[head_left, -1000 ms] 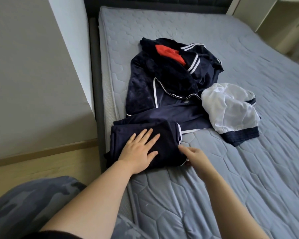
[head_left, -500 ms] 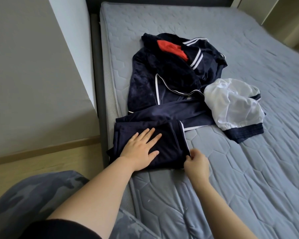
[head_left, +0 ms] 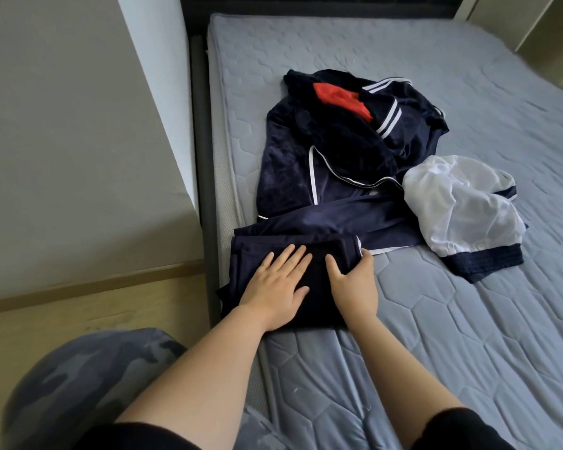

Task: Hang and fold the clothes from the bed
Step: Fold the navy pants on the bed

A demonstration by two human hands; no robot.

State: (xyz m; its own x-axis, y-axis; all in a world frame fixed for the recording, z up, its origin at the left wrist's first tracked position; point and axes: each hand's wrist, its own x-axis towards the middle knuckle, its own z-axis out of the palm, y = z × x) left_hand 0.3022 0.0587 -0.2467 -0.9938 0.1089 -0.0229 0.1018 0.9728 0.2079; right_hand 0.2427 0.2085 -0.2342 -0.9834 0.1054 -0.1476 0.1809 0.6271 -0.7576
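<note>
The right hand has left the mattress; a second ago it lay on the quilting just beside the right edge of the folded navy garment, fingers stretched toward that edge; half a second ago it had slid nearer the person and was pinching the edge close to the near corner; now it sits on the garment itself, thumb laid across the top cloth, fingers curled round the right edge just below the white piping; it has closed in on the left hand, with only a narrow strip of dark cloth between them; the garment's right side now looks bunched and darker under that grip.
</note>
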